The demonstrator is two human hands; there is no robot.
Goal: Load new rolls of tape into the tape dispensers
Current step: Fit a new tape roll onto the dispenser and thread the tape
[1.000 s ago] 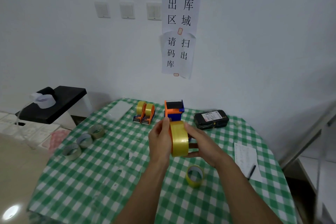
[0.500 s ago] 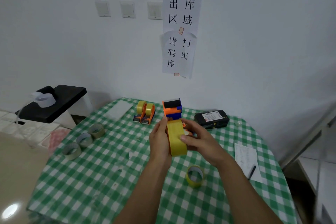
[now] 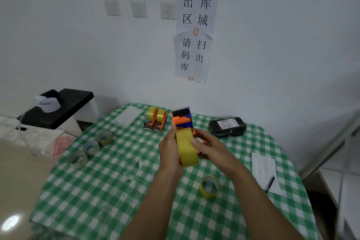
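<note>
One yellow roll [image 3: 187, 149] is the thing in work. We see it held edge-on above the middle of the tabletop [image 3: 116, 191], hard against the lower part of the orange-and-blue dispenser [image 3: 182, 118], whose head rises just beyond it. The left hand [image 3: 169, 151] wraps the roll's left side with curled fingers. The right hand [image 3: 211, 149] lays its thumb on the yellow band and curls its fingers round the right side, where bits of orange frame show between them.

A second ago the roll was turned enough to show its open core, and the right hand cradled it from below. Now the core is hidden and the roll sits closer under the dispenser's head. We judge it is being pushed onto the hub, though the hub is hidden, so we cannot tell whether it is seated.

Around this:
- A spare roll [image 3: 209, 187] stands on the near side.
- Two loaded dispensers [image 3: 155, 120] stand at the far edge.
- Three greyish rolls [image 3: 91, 147] lie to the left.
- A black device [image 3: 227, 126] lies to the far right.
- A sheet of paper [image 3: 263, 169] with a pen [image 3: 269, 184] lies on the right.

None of these touches the hands. We think the only hindrance is the person's own fingers over the frame.
</note>
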